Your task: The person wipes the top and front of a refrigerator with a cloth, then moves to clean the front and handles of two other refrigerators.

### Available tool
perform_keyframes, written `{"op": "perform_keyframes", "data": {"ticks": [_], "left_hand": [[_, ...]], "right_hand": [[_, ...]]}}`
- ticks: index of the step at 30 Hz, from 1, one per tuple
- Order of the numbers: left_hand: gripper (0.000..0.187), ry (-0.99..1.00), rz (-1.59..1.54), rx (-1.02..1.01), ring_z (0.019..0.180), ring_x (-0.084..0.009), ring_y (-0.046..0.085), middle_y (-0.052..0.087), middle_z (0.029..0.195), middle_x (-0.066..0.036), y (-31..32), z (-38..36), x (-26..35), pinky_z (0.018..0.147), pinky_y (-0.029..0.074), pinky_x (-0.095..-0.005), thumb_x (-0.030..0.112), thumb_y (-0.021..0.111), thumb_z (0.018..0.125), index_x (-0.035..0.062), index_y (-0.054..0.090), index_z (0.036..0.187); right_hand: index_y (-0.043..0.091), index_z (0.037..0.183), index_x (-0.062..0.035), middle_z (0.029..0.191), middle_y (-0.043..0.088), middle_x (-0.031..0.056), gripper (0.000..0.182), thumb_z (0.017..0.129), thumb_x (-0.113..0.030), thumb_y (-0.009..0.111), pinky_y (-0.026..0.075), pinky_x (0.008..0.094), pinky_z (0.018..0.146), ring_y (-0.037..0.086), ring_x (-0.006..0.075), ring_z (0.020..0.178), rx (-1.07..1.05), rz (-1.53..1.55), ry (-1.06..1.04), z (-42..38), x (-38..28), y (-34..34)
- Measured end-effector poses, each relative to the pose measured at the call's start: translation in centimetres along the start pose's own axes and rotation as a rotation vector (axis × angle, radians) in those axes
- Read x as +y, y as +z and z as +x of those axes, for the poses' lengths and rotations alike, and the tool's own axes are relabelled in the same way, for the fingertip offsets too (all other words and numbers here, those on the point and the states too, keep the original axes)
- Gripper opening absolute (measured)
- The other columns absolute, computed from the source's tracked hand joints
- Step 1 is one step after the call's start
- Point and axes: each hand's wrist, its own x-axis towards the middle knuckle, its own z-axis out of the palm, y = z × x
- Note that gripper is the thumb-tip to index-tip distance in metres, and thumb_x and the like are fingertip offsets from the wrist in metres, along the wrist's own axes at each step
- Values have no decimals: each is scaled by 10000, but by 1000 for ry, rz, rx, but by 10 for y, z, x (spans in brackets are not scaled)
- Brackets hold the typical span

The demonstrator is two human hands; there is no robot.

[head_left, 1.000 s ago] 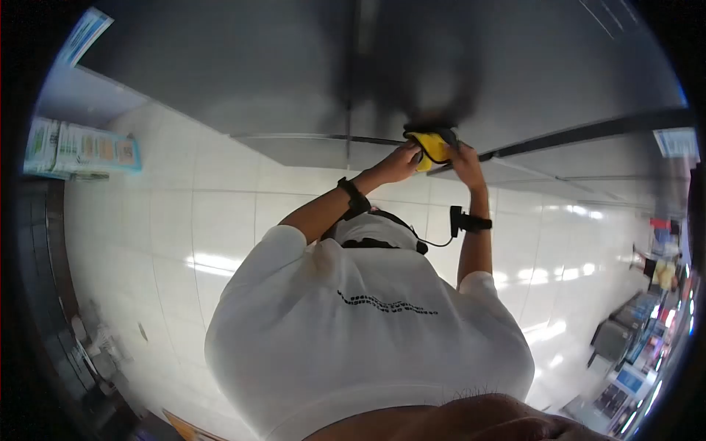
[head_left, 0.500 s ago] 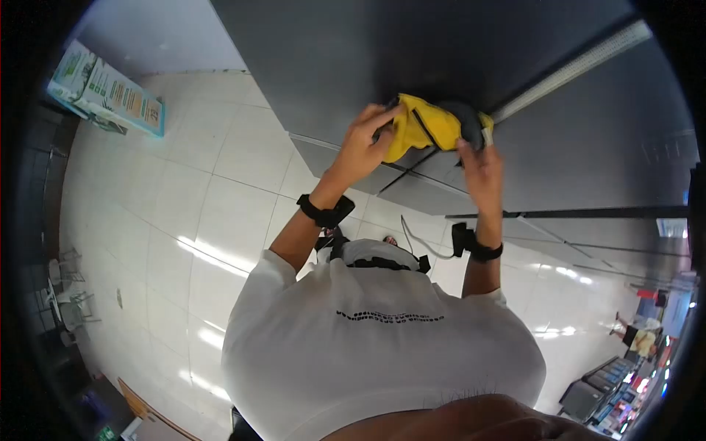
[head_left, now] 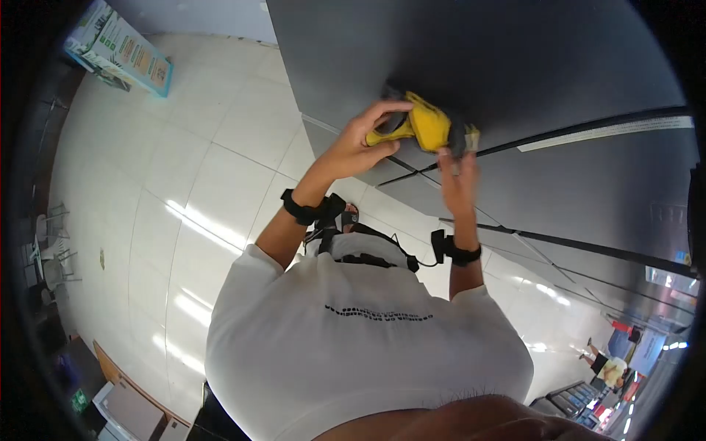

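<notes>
Seen from the head camera, the left hand (head_left: 358, 145) pinches the edge of a yellow cloth (head_left: 421, 128) against the dark grey panel (head_left: 478, 66) — a wiping step, I'd judge. The right hand (head_left: 457, 180), blurred with fingers loosely spread, sits just below the cloth; next it needs a firm grip there.
</notes>
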Motion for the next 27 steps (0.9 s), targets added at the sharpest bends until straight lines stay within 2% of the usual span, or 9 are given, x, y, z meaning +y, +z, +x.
{"op": "perform_keyframes", "data": {"ticks": [1,2,4,8,11,14,20,21,27], "left_hand": [[611,88,67,0,1324,-348,371,426,1374,-193,-1,3,25,1064,332,-443,38,650,761,81,469,1343],[611,79,82,7,1324,-348,371,426,1374,-193,0,3,48,1064,332,-443,38,650,761,81,469,1343],[662,320,359,-62,1360,-359,317,370,1435,-168,-7,-1,87,1128,224,-475,53,658,760,78,434,1383],[672,260,582,83,1358,-443,259,239,1461,-286,0,3,72,1102,248,-483,99,668,764,50,399,1378],[670,188,791,244,1341,-501,214,186,1459,-328,-12,5,33,1100,228,-507,112,665,754,-30,379,1343],[732,148,949,292,1318,-491,256,281,1421,-282,-33,-10,-16,1091,235,-522,98,672,697,-4,369,1355],[825,26,1046,116,1317,-491,240,330,1393,-252,-32,-57,-86,1105,177,-582,97,700,614,31,366,1366],[854,-60,978,58,1332,-493,210,322,1402,-252,-33,-59,-83,1118,141,-589,85,711,596,30,356,1371],[817,172,1131,58,1348,-532,157,276,1408,-314,-37,-16,-17,1111,166,-579,135,718,649,-16,353,1364]], "right_hand": [[496,1209,-7,1096,617,127,359,955,-252,560,468,366,817,586,194,931,99,125,-131,3,-11,-8],[413,1311,-6,1151,557,56,403,945,-99,555,413,281,901,514,135,1028,158,145,-119,2,-15,-17],[382,1329,-3,1171,541,77,422,945,-78,541,415,279,896,512,140,1034,191,460,-108,7,-67,-9],[410,1296,11,1212,558,140,477,897,-127,634,413,350,963,542,199,1104,-44,414,-274,26,-107,9],[424,1260,38,1086,608,241,516,894,-264,629,484,415,858,617,392,1014,-130,115,-410,46,-109,26],[419,1287,52,1094,600,277,552,890,-277,616,489,438,850,608,437,997,-214,31,-397,54,-91,66],[314,1385,26,1371,425,280,647,895,-271,612,404,423,993,468,393,1245,-657,-5,-69,33,-9,98],[267,1395,36,1403,383,272,680,901,-277,614,339,402,1058,396,369,1311,-694,66,-173,30,-5,93],[264,1398,24,1341,437,226,671,903,-250,624,309,381,1072,410,286,1284,-563,292,-144,37,-53,36]]}}
